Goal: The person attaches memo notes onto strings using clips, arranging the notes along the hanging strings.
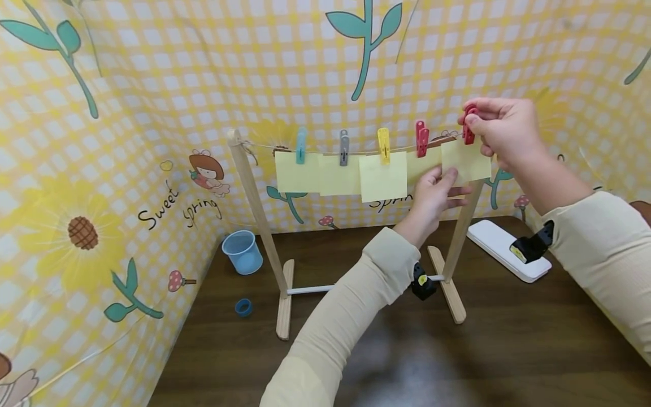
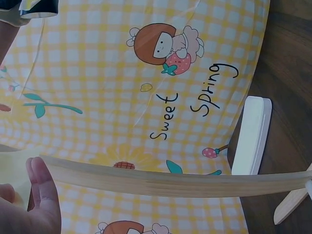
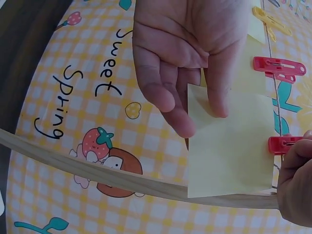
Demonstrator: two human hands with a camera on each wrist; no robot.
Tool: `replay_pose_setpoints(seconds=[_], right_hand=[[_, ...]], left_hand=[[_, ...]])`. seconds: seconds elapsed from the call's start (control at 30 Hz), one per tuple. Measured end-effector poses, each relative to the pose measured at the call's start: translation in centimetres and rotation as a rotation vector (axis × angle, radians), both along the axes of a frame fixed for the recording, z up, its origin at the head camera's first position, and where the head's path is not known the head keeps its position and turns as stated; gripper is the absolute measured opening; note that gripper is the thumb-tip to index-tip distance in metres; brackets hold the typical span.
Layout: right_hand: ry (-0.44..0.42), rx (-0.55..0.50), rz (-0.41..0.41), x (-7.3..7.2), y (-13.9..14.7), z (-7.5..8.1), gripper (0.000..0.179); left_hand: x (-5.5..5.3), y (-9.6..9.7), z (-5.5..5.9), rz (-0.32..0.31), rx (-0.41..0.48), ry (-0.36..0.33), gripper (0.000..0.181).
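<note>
At the right end of a string (image 1: 264, 145), my right hand (image 1: 511, 133) pinches a red clothespin (image 1: 469, 134) between thumb and fingers. Below it is a pale yellow paper note (image 1: 473, 163), which my left hand (image 1: 429, 200) holds by its lower left part, thumb in front and fingers behind. In the right wrist view the red clothespin (image 3: 280, 145) sits at the note's top edge, over the string. Farther left, several notes hang in a row under a blue clothespin (image 1: 301, 146), a grey one (image 1: 344, 148), a yellow one (image 1: 383, 146) and another red one (image 1: 421, 139).
The string runs across a wooden frame, its left post (image 1: 256, 209) and right post (image 1: 464, 229) standing on a dark table (image 1: 396, 362). A blue cup (image 1: 244, 254) and a blue ring (image 1: 243, 307) are at left. A white case (image 1: 503, 249) lies at right.
</note>
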State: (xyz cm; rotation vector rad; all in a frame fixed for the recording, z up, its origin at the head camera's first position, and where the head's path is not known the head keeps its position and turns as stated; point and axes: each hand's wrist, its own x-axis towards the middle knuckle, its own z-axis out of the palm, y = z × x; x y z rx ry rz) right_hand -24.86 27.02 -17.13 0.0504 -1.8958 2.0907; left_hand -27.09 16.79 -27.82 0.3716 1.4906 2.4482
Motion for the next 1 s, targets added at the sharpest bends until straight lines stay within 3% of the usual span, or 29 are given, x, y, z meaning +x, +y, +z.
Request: replay_pose_setpoints(seconds=[0.2, 0.4, 0.57, 0.7, 0.77, 0.9, 1.0], right_hand=[[-0.008, 0.045, 0.030, 0.2, 0.3, -0.2, 0.015], [-0.012, 0.140, 0.062, 0.1, 0.4, -0.3, 0.046], [-0.009, 0.230, 0.079, 0.0, 0.3, -0.4, 0.060], [-0.037, 0.317, 0.063, 0.0, 0.0, -0.4, 0.067], [-0.030, 0.313, 0.063, 0.1, -0.1, -0.5, 0.070], [0.073, 0.228, 0.049, 0.8, -0.2, -1.2, 0.071], [0.178, 0.300, -0.042, 1.8, 0.0, -2.4, 0.064]], left_hand=[[-0.1, 0.0, 0.1, -0.020, 0.005, 0.020, 0.020], [-0.2, -0.4, -0.1, -0.019, 0.000, 0.021, 0.023], [-0.2, -1.0, -0.6, 0.000, -0.033, 0.012, 0.027], [-0.1, -1.8, -1.7, -0.016, -0.098, 0.000, 0.034], [0.1, -2.3, -2.6, -0.033, -0.155, -0.002, 0.035], [0.7, -3.9, -4.8, -0.074, -0.278, -0.012, 0.039], [1.7, -5.4, -6.4, -0.111, -0.362, -0.010, 0.040]])
